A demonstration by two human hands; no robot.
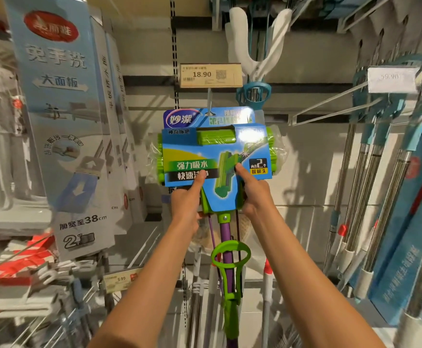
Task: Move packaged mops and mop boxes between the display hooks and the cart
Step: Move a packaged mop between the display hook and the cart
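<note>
showed two bare forearms, sleeveless up to the frame's lower edge. wore no gloves on the bare left hand [188,197] or the bare right hand [253,190]. carried short, plain nails on the thumbs, unpainted.

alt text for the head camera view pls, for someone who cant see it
Both hands, left hand and right hand, grip the blue card of a green sponge mop at a display hook under an 18.90 price tag. Boxed mops hang left, metal-handled mops right.
</note>
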